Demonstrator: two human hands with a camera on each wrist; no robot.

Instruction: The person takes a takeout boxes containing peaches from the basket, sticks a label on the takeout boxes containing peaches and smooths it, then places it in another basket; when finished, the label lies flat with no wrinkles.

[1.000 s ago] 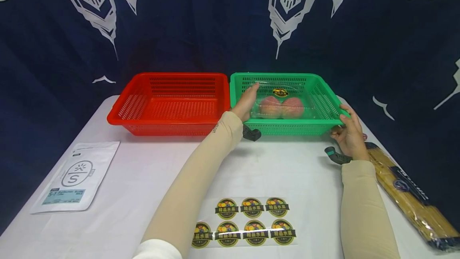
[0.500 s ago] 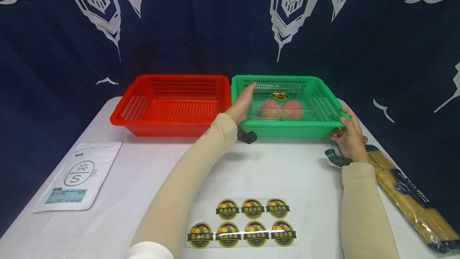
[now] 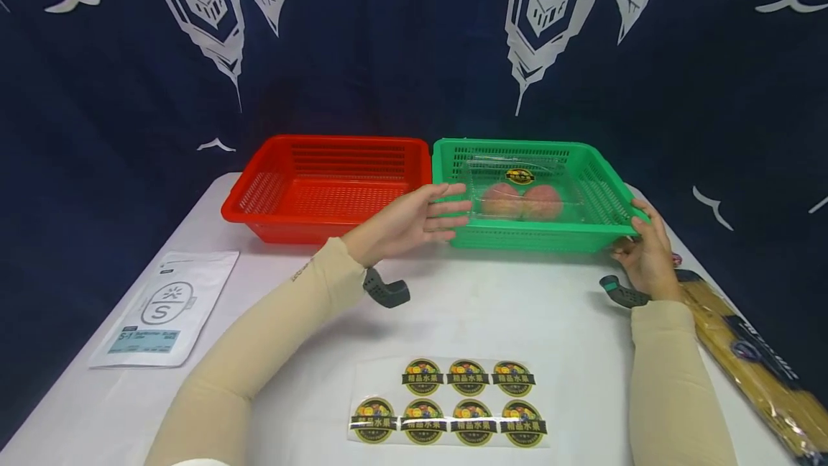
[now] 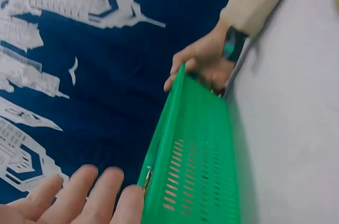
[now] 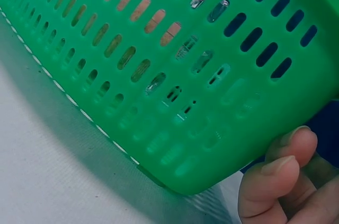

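Note:
A green basket (image 3: 585,236) stands on the white table at the back right. Inside it lies a clear plastic box (image 3: 524,193) with two peaches and a round sticker on its lid. My right hand (image 3: 643,250) grips the basket's near right corner, fingers curled under the rim (image 5: 280,176), thumb on top. My left hand (image 3: 420,218) hovers in front of the basket's near left corner with fingers straight, holding nothing. In the left wrist view its fingertips (image 4: 79,192) lie beside the green basket (image 4: 196,160).
A red basket (image 3: 330,189) stands against the green one's left side. A sheet of round fruit stickers (image 3: 453,401) lies near the front edge. A white pouch (image 3: 164,308) lies at the left, a spaghetti packet (image 3: 757,358) along the right edge.
My left hand has let go of the clear box, come out of the green basket and drawn back toward me. The right hand has stayed on the basket's corner.

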